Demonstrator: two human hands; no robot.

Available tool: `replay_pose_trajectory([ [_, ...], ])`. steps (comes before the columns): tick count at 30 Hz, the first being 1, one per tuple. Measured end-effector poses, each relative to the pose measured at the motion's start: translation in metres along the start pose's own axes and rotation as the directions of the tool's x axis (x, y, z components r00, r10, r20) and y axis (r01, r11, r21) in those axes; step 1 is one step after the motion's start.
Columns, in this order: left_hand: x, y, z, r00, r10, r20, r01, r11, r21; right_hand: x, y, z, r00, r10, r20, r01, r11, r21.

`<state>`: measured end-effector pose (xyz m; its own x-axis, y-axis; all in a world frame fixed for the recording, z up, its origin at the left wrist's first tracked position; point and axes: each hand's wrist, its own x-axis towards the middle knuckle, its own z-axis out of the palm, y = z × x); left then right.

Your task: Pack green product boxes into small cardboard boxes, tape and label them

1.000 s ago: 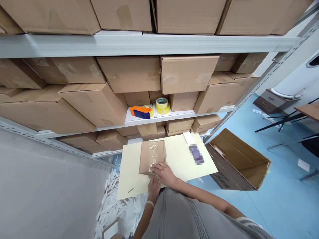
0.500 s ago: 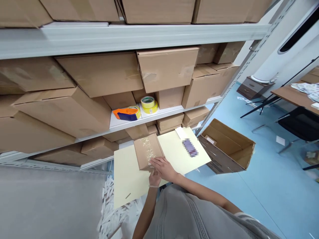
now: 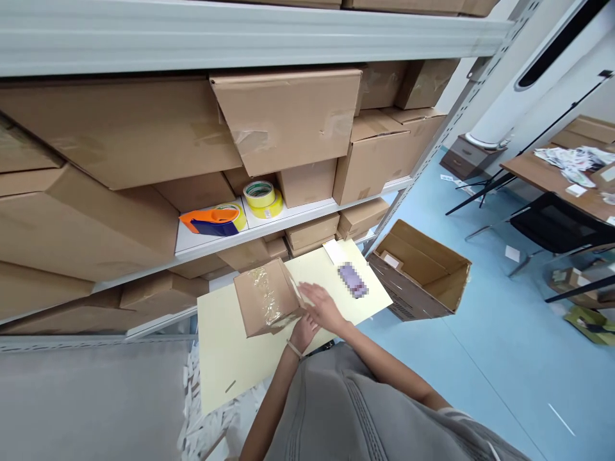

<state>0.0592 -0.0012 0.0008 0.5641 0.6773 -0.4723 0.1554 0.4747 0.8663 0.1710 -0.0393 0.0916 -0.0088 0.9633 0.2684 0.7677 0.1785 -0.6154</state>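
A small cardboard box [image 3: 252,301] with clear, shiny tape across its top sits on a pale yellow board [image 3: 225,358]. My right hand [image 3: 323,308] is beside the box's right side, with its fingers stretched out flat. My left hand [image 3: 302,334], a band at its wrist, is close to the box's near right corner. Its fingers are partly hidden by the right hand, and I cannot tell whether they grip the box. Farther right on the board lie a blurred purple item [image 3: 353,280] and a white card [image 3: 334,251].
Shelving ahead holds many cardboard boxes [image 3: 288,121]. On its middle shelf are an orange and blue tape dispenser [image 3: 214,221] and yellow tape rolls [image 3: 262,197]. A large open carton [image 3: 418,275] stands on the blue floor at right, with a chair [image 3: 562,221] and desk beyond. White scraps lie below left.
The box has turned on the board, and more of its right side shows. My right hand has left the taped top for that side. The view has shifted to the right.
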Motion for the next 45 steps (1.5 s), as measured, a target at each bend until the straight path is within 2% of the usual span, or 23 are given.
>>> replay_pose_trajectory([
  [2,0.008,0.007,0.007,0.998,-0.024,0.063,0.028,0.998,-0.057,0.002,0.031,-0.011,0.982,0.158,-0.106,-0.160,0.987,-0.018],
  [4,0.016,0.019,0.016,0.994,-0.027,0.106,0.042,0.989,-0.141,0.006,0.067,-0.020,0.931,0.330,-0.156,-0.341,0.938,-0.053],
  [6,0.024,0.034,0.025,0.995,-0.002,0.101,0.022,0.979,-0.202,0.014,0.103,-0.028,0.859,0.491,-0.146,-0.508,0.854,-0.115],
  [9,0.035,0.055,0.035,0.999,0.041,0.013,-0.038,0.977,-0.211,0.037,0.149,-0.037,0.742,0.669,-0.044,-0.657,0.713,-0.244],
  [11,0.042,0.064,0.039,0.997,0.061,-0.038,-0.067,0.978,-0.197,0.058,0.174,-0.037,0.663,0.748,0.035,-0.698,0.634,-0.334],
  [13,0.051,0.069,0.041,0.995,0.072,-0.066,-0.083,0.980,-0.179,0.078,0.195,-0.032,0.609,0.788,0.088,-0.707,0.590,-0.390],
  [16,0.063,0.070,0.039,0.991,0.079,-0.107,-0.091,0.989,-0.114,0.098,0.217,-0.015,0.580,0.805,0.128,-0.708,0.575,-0.409],
  [19,0.071,0.067,0.030,0.985,0.087,-0.147,-0.096,0.994,-0.053,0.102,0.230,0.007,0.550,0.820,0.159,-0.697,0.556,-0.452],
  [23,0.070,0.056,0.020,0.985,0.073,-0.156,-0.076,0.997,-0.017,0.094,0.236,0.026,0.557,0.814,0.167,-0.658,0.555,-0.509],
  [27,0.059,0.035,0.030,0.986,-0.060,-0.154,0.052,0.997,-0.056,0.083,0.238,0.027,0.602,0.782,0.161,-0.650,0.598,-0.469],
  [30,0.049,0.017,0.046,0.984,-0.133,-0.117,0.122,0.988,-0.098,0.081,0.243,0.016,0.617,0.771,0.156,-0.665,0.617,-0.422],
  [33,0.045,0.005,0.060,0.982,-0.164,-0.089,0.155,0.983,-0.102,0.087,0.251,-0.004,0.579,0.799,0.161,-0.702,0.589,-0.400],
  [36,0.048,0.005,0.067,0.984,-0.176,-0.038,0.172,0.982,-0.082,0.094,0.250,-0.032,0.554,0.820,0.144,-0.736,0.563,-0.376],
  [38,0.053,0.011,0.067,0.985,-0.172,-0.007,0.171,0.982,-0.074,0.091,0.238,-0.052,0.566,0.817,0.113,-0.743,0.564,-0.361],
  [41,0.059,0.025,0.068,0.987,-0.163,-0.005,0.162,0.981,-0.104,0.065,0.198,-0.070,0.609,0.792,0.048,-0.741,0.589,-0.322],
  [43,0.060,0.034,0.069,0.985,-0.175,0.003,0.173,0.969,-0.177,0.035,0.161,-0.069,0.666,0.746,0.006,-0.725,0.650,-0.227],
  [45,0.058,0.040,0.070,0.977,-0.213,0.030,0.212,0.934,-0.286,0.000,0.120,-0.059,0.692,0.721,0.036,-0.709,0.688,-0.152],
])
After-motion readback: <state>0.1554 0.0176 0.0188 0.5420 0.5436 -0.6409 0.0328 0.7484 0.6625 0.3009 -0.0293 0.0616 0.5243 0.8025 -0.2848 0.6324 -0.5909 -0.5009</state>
